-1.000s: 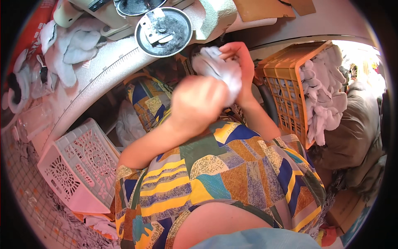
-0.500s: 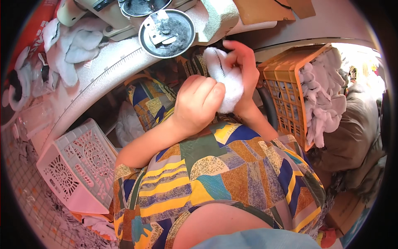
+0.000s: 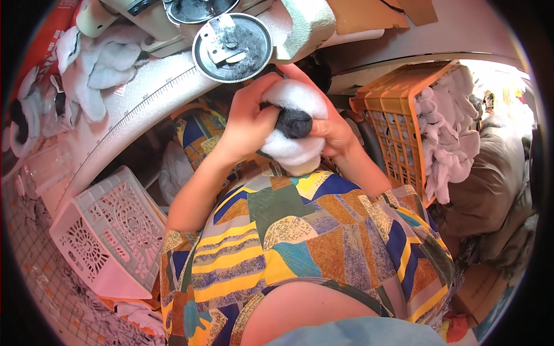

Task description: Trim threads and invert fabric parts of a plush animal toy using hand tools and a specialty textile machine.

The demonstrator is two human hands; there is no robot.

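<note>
Close in front of my body, both hands grip a white fluffy plush piece [image 3: 297, 98] with a dark, rounded fabric part [image 3: 295, 123] showing in its middle. My left hand [image 3: 249, 118] is closed around its left side, thumb bent in beside the dark part. On the other side, my right hand [image 3: 333, 134] pinches it with the thumb next to that dark part, its other fingers mostly hidden behind the plush. Just above my hands is a machine's toothed round metal disc [image 3: 248, 64].
An orange plastic crate [image 3: 388, 124] full of white plush pieces stands at the right. To the left is a pale openwork basket [image 3: 124, 222]. More white plush pieces [image 3: 104, 60] lie on the curved machine table [image 3: 138, 118], which carries a printed ruler. Brown cardboard [image 3: 365, 16] sits at the top.
The plush piece has been turned and spread between my hands, so its dark part now faces up. My left hand has moved up and left; my right hand has come lower around the piece.
</note>
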